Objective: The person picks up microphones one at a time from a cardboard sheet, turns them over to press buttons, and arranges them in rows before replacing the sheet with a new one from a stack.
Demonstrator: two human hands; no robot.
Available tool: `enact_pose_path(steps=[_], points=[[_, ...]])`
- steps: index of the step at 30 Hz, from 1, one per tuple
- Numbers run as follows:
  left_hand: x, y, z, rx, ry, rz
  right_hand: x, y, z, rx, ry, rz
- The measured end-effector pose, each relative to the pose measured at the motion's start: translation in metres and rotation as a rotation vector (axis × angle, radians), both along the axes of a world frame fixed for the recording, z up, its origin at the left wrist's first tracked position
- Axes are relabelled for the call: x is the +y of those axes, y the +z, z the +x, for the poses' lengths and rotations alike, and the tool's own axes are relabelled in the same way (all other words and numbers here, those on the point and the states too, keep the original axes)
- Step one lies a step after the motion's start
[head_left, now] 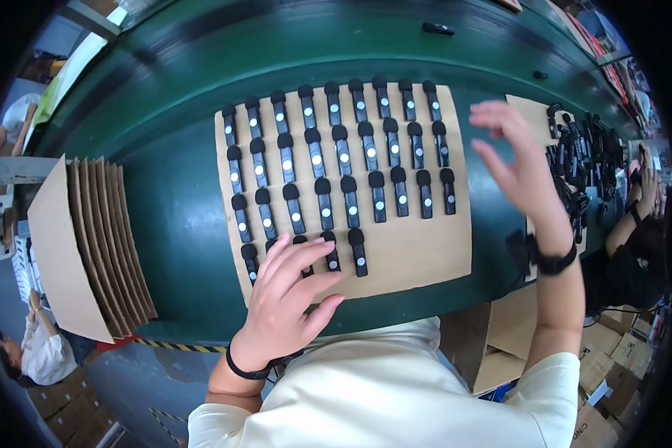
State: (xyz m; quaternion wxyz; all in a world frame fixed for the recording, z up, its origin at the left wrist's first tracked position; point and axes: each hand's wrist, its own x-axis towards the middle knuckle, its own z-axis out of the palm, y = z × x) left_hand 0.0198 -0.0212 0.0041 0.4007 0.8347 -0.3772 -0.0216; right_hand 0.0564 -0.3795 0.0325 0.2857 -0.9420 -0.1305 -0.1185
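Small black microphones [323,205] with rounded foam tops and pale round dots lie in rows on a flat cardboard sheet [418,254]. The lowest row is shorter and stops near the sheet's middle. Over that row's left part is my left hand [287,295], fingers stretched out and apart; it hides some microphones, and whether the fingertips touch them I cannot tell. Off the sheet's right edge, my right hand [517,160] is raised above the table, its fingers spread with nothing between them. It lies between the sheet and a heap of loose black microphones [586,157].
Folded cardboard sheets [89,246] stand stacked on the left of the green table [179,231]. One black piece [438,29] lies at the far edge and a smaller one [540,75] nearer the heap. A co-worker's arm [635,209] reaches in at the right; cardboard boxes [526,328] sit below.
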Motion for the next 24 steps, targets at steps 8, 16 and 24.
enact_pose_path(steps=[8,16,24], points=[[0.007,0.005,0.004,-0.022,0.085,-0.06,-0.077,-0.042,0.145,-0.21,-0.035,-0.343],[0.011,0.012,0.001,-0.042,0.161,-0.022,-0.061,-0.057,0.222,0.092,-0.172,-0.43],[0.005,0.013,0.009,-0.013,0.126,-0.077,-0.097,-0.053,0.213,-0.012,-0.183,-0.351]])
